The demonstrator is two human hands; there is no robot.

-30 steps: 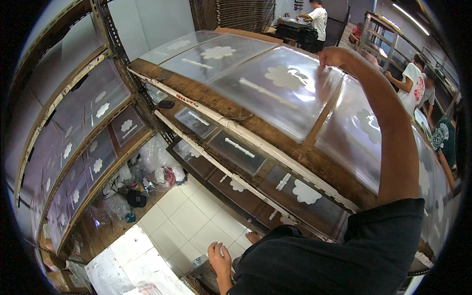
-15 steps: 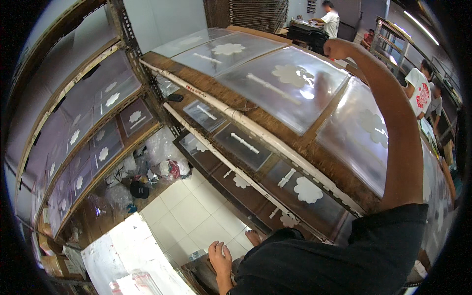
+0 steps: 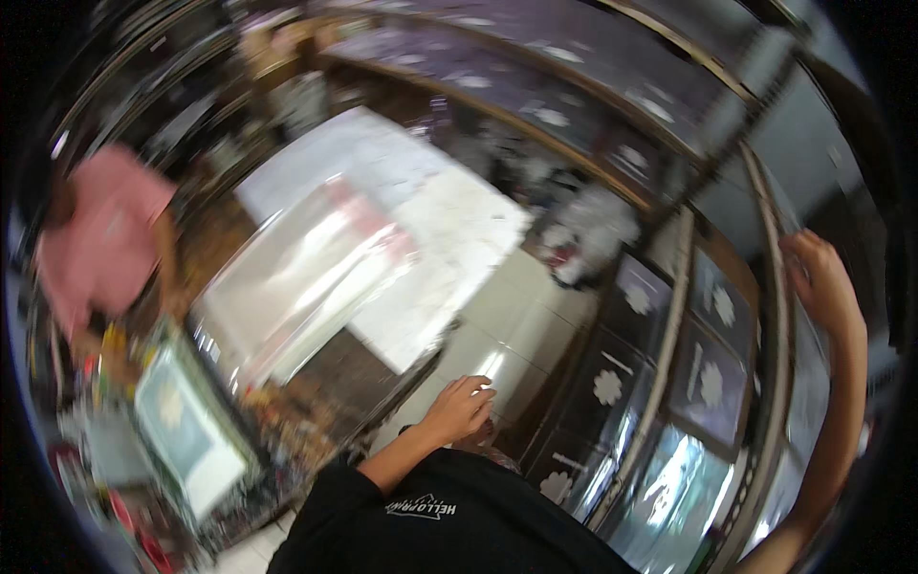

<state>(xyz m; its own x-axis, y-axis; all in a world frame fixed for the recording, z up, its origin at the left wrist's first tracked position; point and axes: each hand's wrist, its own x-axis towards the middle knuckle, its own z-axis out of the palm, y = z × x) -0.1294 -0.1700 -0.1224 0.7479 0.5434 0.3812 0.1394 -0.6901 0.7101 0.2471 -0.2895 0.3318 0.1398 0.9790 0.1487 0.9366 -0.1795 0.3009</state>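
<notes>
1. Closest in, the left hand [image 3: 462, 407] hangs low in front of the person's black shirt [image 3: 449, 521], fingers loosely curled and holding nothing that I can make out, over the pale tiled floor [image 3: 497, 325].
2. Out to the right, the right hand [image 3: 819, 277] is raised with its arm stretched up, fingers bent against the edge of a glossy framed screen [image 3: 801, 383] on the rack; whether it truly grips the frame I cannot tell, since everything is smeared by motion.
3. Between the two hands, dark screens with white flower shapes [image 3: 608, 386] stand in the wooden rack [image 3: 669, 325].
4. Left of the left hand, a shiny sheet [image 3: 306, 277] lies on a bench [image 3: 325, 383].
5. Farther left, another person in a pink shirt [image 3: 100, 239] stands blurred.
6. Beyond, a long shelf of more screens [image 3: 555, 105] runs along the back.
</notes>
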